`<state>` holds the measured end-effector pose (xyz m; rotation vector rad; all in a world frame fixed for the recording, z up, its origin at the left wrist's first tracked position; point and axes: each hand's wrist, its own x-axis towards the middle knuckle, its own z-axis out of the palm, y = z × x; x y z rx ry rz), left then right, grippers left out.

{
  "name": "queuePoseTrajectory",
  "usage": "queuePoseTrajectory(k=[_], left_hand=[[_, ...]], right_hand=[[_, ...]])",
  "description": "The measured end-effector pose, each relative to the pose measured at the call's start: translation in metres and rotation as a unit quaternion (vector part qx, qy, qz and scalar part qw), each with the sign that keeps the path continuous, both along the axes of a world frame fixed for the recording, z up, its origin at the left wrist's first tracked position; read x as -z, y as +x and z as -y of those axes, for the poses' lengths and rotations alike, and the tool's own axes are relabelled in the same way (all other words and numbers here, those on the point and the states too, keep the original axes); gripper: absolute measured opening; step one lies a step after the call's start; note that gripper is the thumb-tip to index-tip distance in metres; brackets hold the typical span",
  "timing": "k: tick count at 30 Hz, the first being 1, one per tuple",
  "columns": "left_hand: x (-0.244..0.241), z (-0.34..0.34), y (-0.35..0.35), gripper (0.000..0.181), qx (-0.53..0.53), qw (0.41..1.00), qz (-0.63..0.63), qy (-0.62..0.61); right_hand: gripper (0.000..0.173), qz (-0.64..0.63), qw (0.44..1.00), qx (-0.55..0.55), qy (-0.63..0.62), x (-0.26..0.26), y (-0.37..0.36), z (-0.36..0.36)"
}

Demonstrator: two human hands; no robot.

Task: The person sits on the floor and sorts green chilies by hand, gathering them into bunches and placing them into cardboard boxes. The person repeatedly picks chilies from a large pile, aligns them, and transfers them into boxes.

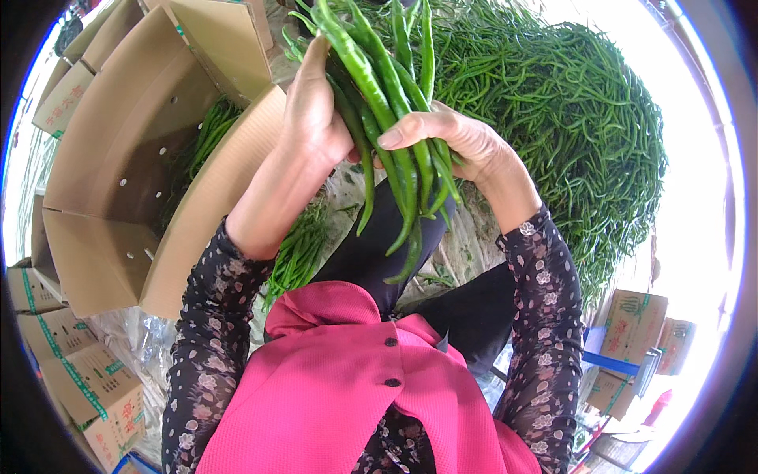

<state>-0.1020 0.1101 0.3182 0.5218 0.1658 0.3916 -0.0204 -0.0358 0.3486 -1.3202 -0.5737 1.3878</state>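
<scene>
A bunch of long green chili peppers [388, 112] is held up in front of me, its curved tips hanging down. My right hand [456, 139] grips the bunch from the right, thumb laid across the front. On the other side my left hand [317, 112] supports it with the thumb pointing up; most of its fingers are hidden behind the peppers. Close to my left forearm stands an open cardboard box [136, 130], with some green peppers [216, 130] lying inside. Below the forearm, another small pile of peppers [299, 249] rests on the ground sheet.
A large heap of green peppers [556, 118] spreads across the ground at the right. Taped cartons with printing [89, 379] are stacked at the lower left, and more cartons [633, 326] stand at the right. My bent legs [379, 237] are beneath the bunch.
</scene>
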Motion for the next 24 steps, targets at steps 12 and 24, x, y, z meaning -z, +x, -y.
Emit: queuePoseTrajectory(k=[12, 24], left_hand=[[-0.001, 0.012, 0.003, 0.049, -0.05, 0.999, -0.019, 0.008], [0.01, 0.007, -0.035, 0.037, -0.067, 0.986, -0.078, 0.133]], right_hand=[[0.038, -0.037, 0.999, 0.027, 0.018, 0.011, -0.01, 0.001], [0.049, -0.07, 0.994, 0.035, 0.074, 0.035, -0.042, -0.014]])
